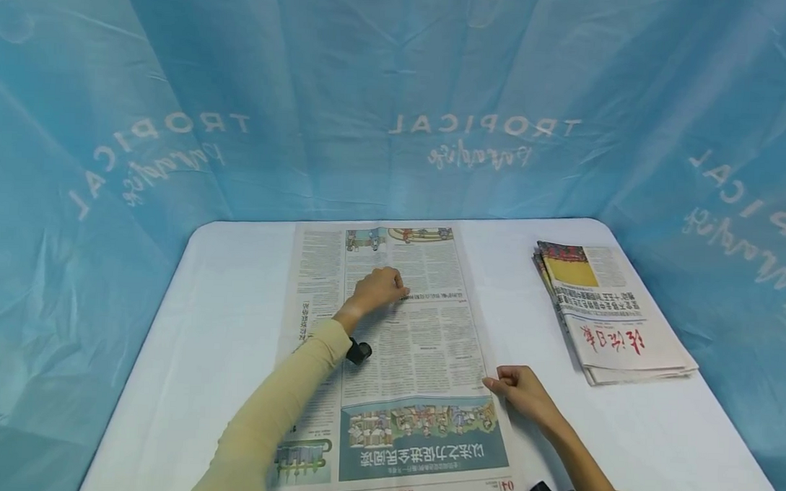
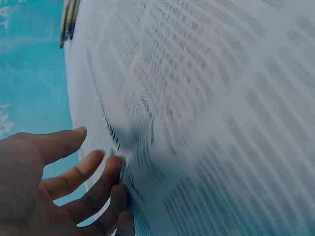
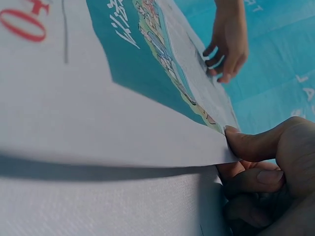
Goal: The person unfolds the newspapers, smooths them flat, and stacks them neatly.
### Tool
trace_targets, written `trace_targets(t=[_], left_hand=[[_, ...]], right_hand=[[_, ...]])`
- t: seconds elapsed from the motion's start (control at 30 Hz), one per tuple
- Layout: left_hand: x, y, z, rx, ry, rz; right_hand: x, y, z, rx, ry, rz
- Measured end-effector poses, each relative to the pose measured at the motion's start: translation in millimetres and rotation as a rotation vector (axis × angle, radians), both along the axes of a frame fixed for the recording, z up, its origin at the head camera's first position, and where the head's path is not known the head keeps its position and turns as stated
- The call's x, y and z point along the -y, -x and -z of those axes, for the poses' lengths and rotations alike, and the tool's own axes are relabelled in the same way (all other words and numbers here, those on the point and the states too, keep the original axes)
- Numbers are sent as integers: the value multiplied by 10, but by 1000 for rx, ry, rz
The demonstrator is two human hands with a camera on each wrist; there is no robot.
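Note:
A newspaper sheet [image 1: 429, 333] lies spread on the white table, with a teal illustrated banner near its lower end. My left hand [image 1: 377, 290] is over its middle, and in the left wrist view the fingertips [image 2: 114, 164] touch the print where the paper bends slightly, thumb held apart. At the sheet's right edge my right hand [image 1: 523, 392] pinches the margin. In the right wrist view the thumb [image 3: 241, 142] lies on top and curled fingers sit beneath, with that edge raised off the table and a shadow under it.
A stack of folded newspapers [image 1: 614, 311] sits at the right side of the white table [image 1: 222, 304]. Behind and at both sides hangs a blue printed curtain [image 1: 346, 92]. Dark cameras [image 1: 359, 352] are strapped to both wrists.

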State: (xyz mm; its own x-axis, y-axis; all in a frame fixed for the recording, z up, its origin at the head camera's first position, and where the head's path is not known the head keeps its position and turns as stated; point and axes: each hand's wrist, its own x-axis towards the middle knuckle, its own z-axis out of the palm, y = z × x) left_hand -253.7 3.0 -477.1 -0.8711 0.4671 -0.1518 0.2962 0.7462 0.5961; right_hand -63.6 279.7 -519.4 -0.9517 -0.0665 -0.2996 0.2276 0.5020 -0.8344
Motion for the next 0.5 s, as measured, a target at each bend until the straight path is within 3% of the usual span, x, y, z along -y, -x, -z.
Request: trace_targets(t=[0.13, 0.17, 0.37, 0.5], left_hand=[[-164, 0, 28, 22, 58, 21], [-202, -10, 45, -5, 49, 41], [-544, 5, 85, 5, 7, 130], [-779, 22, 72, 48, 62, 109]], right_hand=[[36, 4, 10, -7, 1, -4], [44, 5, 11, -12, -2, -4], [60, 8, 17, -6, -29, 40], [48, 1, 20, 2, -17, 57]])
